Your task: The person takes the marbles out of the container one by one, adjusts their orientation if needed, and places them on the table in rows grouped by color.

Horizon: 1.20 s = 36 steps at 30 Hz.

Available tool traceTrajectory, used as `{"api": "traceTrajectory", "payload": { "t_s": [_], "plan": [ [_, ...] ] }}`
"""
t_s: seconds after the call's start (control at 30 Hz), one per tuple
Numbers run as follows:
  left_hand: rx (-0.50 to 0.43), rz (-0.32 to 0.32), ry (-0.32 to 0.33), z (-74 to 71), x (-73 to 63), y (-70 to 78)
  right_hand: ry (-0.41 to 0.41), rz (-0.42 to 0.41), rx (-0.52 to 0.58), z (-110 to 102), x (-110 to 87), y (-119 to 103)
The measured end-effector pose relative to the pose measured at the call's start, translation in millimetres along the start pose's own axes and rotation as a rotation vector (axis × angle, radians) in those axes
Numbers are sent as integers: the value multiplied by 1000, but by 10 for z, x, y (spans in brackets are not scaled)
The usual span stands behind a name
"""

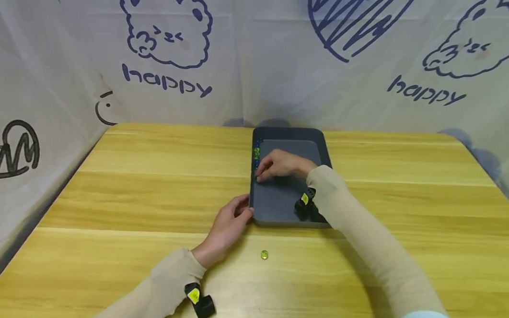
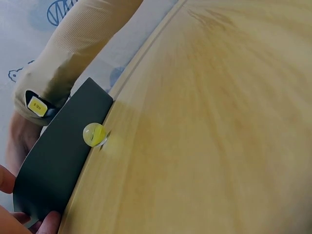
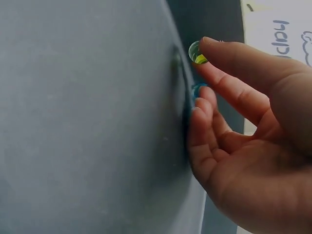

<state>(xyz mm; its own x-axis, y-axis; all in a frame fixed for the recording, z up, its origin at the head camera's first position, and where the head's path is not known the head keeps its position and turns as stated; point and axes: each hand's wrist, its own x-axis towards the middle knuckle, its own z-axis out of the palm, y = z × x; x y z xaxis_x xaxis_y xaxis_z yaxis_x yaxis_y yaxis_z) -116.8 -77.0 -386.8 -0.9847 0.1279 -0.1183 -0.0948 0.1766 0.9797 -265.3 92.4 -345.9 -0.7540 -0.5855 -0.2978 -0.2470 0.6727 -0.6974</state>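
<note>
My right hand [image 1: 282,163] reaches over a dark grey tray [image 1: 278,205] to its left inner side. Its thumb and fingers pinch a clear marble [image 3: 196,52] with a yellow-green swirl, close to the tray wall. A blue marble [image 3: 198,89] shows behind the fingertips, partly hidden. Blue and yellow-green marbles [image 1: 256,153] lie in a row along the left side. My left hand [image 1: 229,225] touches the tray's outside at the near left corner, fingers loosely bent. Another clear marble [image 2: 94,134] with a yellow swirl rests on the table in front of the tray.
The wooden table [image 1: 153,202] extends around the tray. White cloth [image 1: 266,52] with blue drawings hangs behind and at the sides. A small black camera [image 1: 200,301] is strapped to the left wrist, another camera [image 1: 305,204] to the right wrist.
</note>
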Motion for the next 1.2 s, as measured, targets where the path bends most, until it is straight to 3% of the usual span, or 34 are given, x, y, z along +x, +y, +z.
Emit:
{"api": "traceTrajectory", "payload": {
  "t_s": [0.27, 0.6, 0.8, 1.0, 1.2],
  "plan": [
    [-5, -6, 14, -4, -15, 12, 43, -6, 88, -65, -197, -88],
    [-22, -7, -4, -11, -41, -4, 214, -69, 301, -198, -588, -159],
    [-32, -11, -12, -7, -18, -7, 276, -79, 344, -267, -891, -209],
    [-34, -4, -13, -9, 5, 19, 335, -58, 374, -162, -1151, -235],
    [-21, -19, -5, -5, -24, 16, 412, -56, 383, 38, -1288, -231]
  ]
}}
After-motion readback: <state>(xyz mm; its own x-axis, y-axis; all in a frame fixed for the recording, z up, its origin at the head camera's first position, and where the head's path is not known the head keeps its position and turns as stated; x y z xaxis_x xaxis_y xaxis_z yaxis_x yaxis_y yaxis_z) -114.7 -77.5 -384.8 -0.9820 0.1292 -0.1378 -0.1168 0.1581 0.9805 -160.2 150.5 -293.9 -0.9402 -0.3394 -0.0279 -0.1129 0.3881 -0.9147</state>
